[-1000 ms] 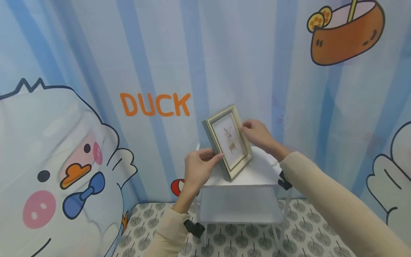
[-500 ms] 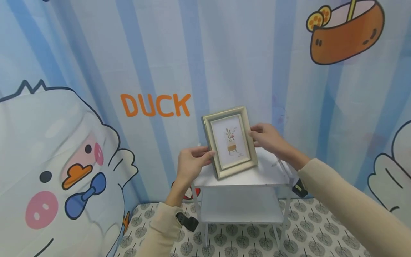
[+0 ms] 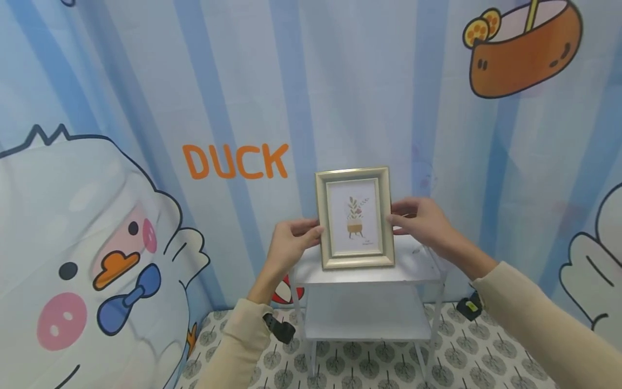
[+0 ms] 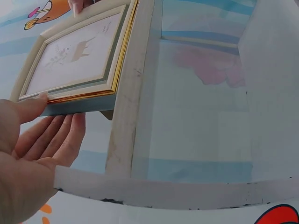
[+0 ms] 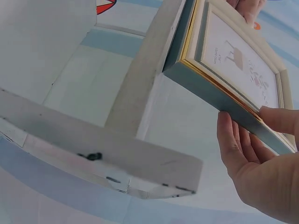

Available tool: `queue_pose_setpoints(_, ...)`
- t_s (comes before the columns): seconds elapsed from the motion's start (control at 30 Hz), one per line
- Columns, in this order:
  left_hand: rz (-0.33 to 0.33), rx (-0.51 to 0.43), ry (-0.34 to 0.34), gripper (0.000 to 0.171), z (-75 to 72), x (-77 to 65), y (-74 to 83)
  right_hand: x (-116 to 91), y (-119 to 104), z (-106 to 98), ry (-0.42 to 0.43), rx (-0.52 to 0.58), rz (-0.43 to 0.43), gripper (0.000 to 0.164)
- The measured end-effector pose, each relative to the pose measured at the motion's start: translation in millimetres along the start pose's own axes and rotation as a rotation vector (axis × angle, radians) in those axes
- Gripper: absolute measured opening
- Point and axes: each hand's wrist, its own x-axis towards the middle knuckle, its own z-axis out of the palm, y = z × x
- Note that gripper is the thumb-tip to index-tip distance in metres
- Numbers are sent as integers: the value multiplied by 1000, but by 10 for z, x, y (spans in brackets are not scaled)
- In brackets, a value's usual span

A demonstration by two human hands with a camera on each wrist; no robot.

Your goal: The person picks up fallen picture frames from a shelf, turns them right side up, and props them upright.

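A gold picture frame (image 3: pixel 356 262) with a plant-in-a-pot print stands nearly upright on the white shelf unit's top (image 3: pixel 303 273), facing me. Its left side is pinched by my left hand (image 3: pixel 291 240), thumb at the front edge and fingers behind. On the opposite side my right hand (image 3: pixel 423 219) holds it the same way, slightly higher up. In the left wrist view the left thumb lies on the frame's face, and the fingers touch its blue-grey side. The right wrist view shows the right hand (image 5: pixel 261 163) gripping the other edge, the frame's bottom at the shelf top.
Below the top is a lower white shelf (image 3: pixel 366 313), on thin white legs. Behind hangs a striped blue curtain (image 3: pixel 359 108) printed with a duck and a coconut drink. The floor (image 3: pixel 384 362) has a tree-patterned covering.
The picture frame has turned from angled and tilted to square-on and upright, lowering slightly. Both hands stayed on its sides; the right hand moved right and down with it.
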Motion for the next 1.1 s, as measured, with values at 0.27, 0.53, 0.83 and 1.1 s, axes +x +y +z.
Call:
queue_pose_setpoints(0.27, 25, 25, -9, 40, 11, 10, 19, -80, -19, -21, 33, 19, -8, 47)
queue_pose_setpoints(0.53, 25, 9, -10, 40, 38, -22, 58, -86, -10, -30, 50, 15, -21, 45)
queue_pose_setpoints(0.83, 103, 159, 36, 41, -14, -105, 7, -146, -8, -63, 53, -128, -53, 61)
queue_pose_setpoints(1.1, 170, 504, 82, 40, -297, -354, -39, -369, 186, -209, 107, -306, -67, 81)
